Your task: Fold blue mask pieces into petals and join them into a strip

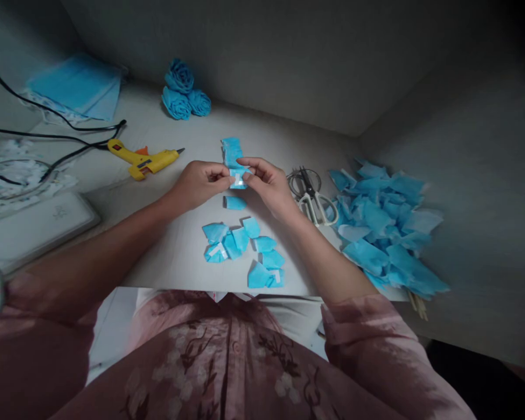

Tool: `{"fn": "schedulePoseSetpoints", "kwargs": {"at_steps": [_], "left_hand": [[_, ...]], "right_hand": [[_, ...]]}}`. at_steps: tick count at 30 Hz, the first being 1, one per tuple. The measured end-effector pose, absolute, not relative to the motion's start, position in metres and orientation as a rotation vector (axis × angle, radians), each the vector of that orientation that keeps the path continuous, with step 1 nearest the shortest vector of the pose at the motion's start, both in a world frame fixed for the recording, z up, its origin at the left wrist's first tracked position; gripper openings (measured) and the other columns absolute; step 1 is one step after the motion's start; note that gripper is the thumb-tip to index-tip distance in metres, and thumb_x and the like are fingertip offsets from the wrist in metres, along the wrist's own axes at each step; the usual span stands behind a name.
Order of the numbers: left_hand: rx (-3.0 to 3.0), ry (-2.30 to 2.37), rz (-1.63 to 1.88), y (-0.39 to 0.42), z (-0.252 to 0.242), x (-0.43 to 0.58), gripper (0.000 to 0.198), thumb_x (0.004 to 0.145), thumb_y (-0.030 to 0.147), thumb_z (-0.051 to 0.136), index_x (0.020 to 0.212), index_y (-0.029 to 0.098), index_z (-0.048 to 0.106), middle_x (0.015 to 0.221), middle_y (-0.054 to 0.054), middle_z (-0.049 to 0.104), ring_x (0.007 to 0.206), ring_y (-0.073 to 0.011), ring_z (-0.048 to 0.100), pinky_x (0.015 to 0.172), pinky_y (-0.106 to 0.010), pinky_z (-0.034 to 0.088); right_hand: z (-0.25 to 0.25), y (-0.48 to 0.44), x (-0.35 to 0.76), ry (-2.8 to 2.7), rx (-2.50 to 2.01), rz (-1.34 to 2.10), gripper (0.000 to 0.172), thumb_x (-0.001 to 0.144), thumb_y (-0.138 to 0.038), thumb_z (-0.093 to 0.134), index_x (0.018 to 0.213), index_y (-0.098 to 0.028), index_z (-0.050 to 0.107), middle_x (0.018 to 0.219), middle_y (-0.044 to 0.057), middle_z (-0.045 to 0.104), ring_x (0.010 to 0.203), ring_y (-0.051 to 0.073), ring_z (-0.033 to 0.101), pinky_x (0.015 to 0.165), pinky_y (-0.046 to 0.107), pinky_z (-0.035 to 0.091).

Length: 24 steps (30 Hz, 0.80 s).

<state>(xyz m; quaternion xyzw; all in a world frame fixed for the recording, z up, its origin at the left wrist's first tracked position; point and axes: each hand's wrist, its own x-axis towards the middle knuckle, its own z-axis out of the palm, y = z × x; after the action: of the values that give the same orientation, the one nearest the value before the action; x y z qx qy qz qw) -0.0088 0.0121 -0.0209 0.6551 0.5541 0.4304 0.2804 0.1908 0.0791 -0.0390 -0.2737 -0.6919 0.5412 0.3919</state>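
Note:
Between both hands is a small blue fabric piece (238,179) with a white strip on it, held just above the table. My left hand (203,182) pinches its left edge between thumb and fingers. My right hand (269,182) grips the right side, thumb on the front. Right behind it lies a stack of blue pieces (231,150), partly hidden by the fingers. A single blue piece (234,203) rests just in front of the hands. Nearer the table edge, several cut blue petals (240,238) lie scattered, a few with white strips.
A yellow glue gun (151,162) lies left, near black cables (56,135). Blue face masks (76,87) are stacked at the back left, with three blue fabric roses (179,99) beside them. White-handled scissors (315,204) and a blue fabric pile (380,216) sit at right, near the wall.

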Motion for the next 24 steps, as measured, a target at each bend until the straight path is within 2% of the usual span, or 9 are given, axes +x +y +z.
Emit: {"fn": "schedulePoseSetpoints", "kwargs": {"at_steps": [5, 11, 18, 22, 24], "left_hand": [[1.757, 1.493, 1.155, 0.0121, -0.0193, -0.0086, 0.026, 0.08, 0.04, 0.064, 0.065, 0.02, 0.059, 0.061, 0.003, 0.049, 0.06, -0.0118, 0.044, 0.059, -0.025, 0.036], [1.768, 1.527, 1.142, 0.011, -0.0158, -0.008, 0.029, 0.079, 0.043, 0.062, 0.062, 0.02, 0.054, 0.061, 0.002, 0.047, 0.062, -0.0125, 0.043, 0.059, -0.025, 0.035], [1.765, 1.541, 1.117, 0.011, -0.0166, -0.008, 0.027, 0.08, 0.041, 0.062, 0.064, 0.02, 0.055, 0.061, 0.002, 0.048, 0.062, -0.0121, 0.044, 0.06, -0.026, 0.035], [1.675, 1.479, 1.219, 0.014, -0.0169, -0.0116, 0.026, 0.08, 0.039, 0.063, 0.063, 0.021, 0.058, 0.057, 0.003, 0.05, 0.056, -0.0109, 0.041, 0.056, -0.026, 0.032], [1.604, 1.461, 1.281, 0.0158, -0.0158, -0.0153, 0.027, 0.082, 0.038, 0.064, 0.062, 0.022, 0.057, 0.057, 0.001, 0.054, 0.054, -0.0116, 0.043, 0.056, -0.028, 0.034]], "right_hand": [[-0.0365, 0.0787, 0.1915, -1.739, -0.728, 1.433, 0.05, 0.085, -0.06, 0.083, 0.12, -0.025, 0.078, 0.09, 0.001, 0.068, 0.084, 0.017, 0.062, 0.081, 0.033, 0.056], [-0.0337, 0.0799, 0.1925, -1.707, -0.764, 1.459, 0.04, 0.092, -0.05, 0.072, 0.121, -0.024, 0.079, 0.101, 0.003, 0.073, 0.096, 0.019, 0.066, 0.09, 0.035, 0.057], [-0.033, 0.0781, 0.192, -1.681, -0.773, 1.427, 0.05, 0.087, -0.06, 0.081, 0.122, -0.025, 0.077, 0.095, 0.002, 0.069, 0.092, 0.019, 0.064, 0.091, 0.036, 0.058], [-0.0311, 0.0793, 0.1916, -1.594, -0.787, 1.486, 0.057, 0.087, -0.067, 0.079, 0.125, -0.026, 0.076, 0.099, 0.003, 0.071, 0.092, 0.018, 0.066, 0.088, 0.035, 0.061], [-0.0308, 0.0814, 0.1915, -1.544, -0.797, 1.547, 0.055, 0.086, -0.069, 0.079, 0.12, -0.024, 0.077, 0.098, 0.004, 0.073, 0.09, 0.017, 0.068, 0.085, 0.033, 0.062]]}}
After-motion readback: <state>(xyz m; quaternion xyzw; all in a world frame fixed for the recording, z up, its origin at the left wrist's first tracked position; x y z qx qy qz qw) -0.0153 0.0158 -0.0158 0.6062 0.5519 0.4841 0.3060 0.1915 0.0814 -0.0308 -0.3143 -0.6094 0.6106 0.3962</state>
